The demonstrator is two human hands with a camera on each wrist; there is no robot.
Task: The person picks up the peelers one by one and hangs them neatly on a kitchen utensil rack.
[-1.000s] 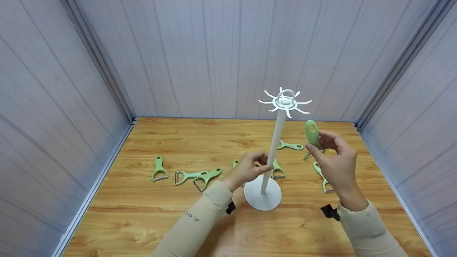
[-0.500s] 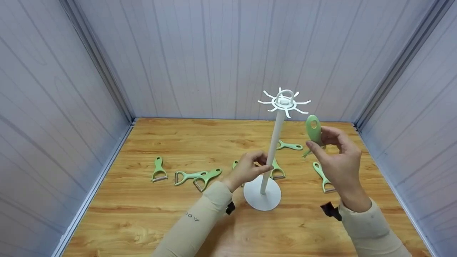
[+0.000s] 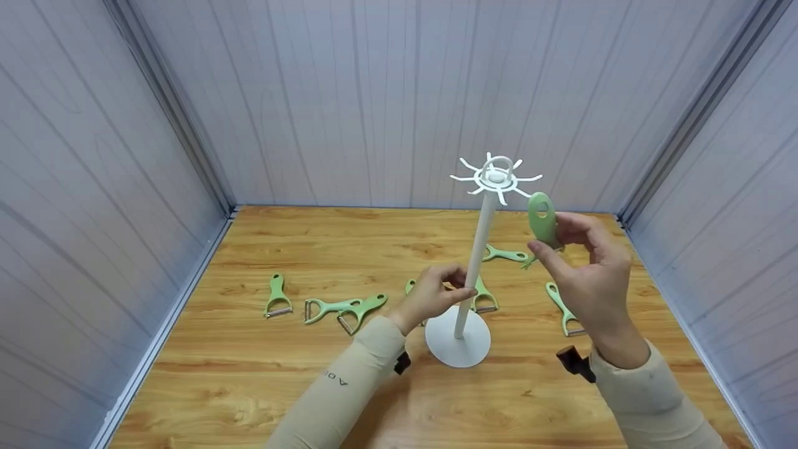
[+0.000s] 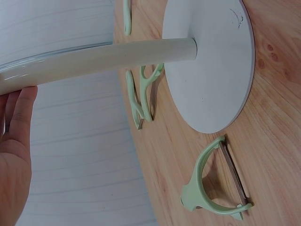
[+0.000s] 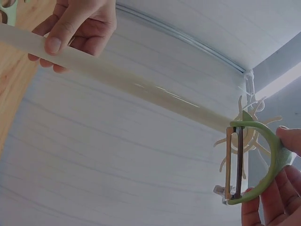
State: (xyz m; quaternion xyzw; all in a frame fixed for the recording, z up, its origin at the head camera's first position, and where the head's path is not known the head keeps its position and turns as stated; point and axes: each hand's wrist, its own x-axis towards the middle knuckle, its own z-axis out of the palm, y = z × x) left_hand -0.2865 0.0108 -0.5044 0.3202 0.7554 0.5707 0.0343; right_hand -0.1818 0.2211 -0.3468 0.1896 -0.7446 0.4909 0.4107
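My left hand [image 3: 430,293] grips the white pole [image 3: 481,234] of a hook stand a little above its round base [image 3: 449,349], thumb on one side and fingers behind. Up at the top, a ring of curved hooks [image 3: 497,181] spreads around a small loop, all bare. A green Y-shaped peeler [image 3: 540,228] is pinched between the thumb and fingers of my right hand [image 3: 592,274], its holed handle end up, close by the right-hand hooks. In the right wrist view the peeler's blade [image 5: 240,160] faces the camera, overlapping the hooks.
More green peelers lie on the wooden table [image 3: 262,386]: one at far left [image 3: 278,296], a crossed pair [image 3: 363,312], one behind the pole [image 3: 508,254] and one at right [image 3: 561,305]. Another peeler [image 4: 193,188] lies beside the base. Pale panels enclose the table.
My right hand has raised the peeler and brought it slightly left, nearer the hooks. The left hand and stand have hardly moved.
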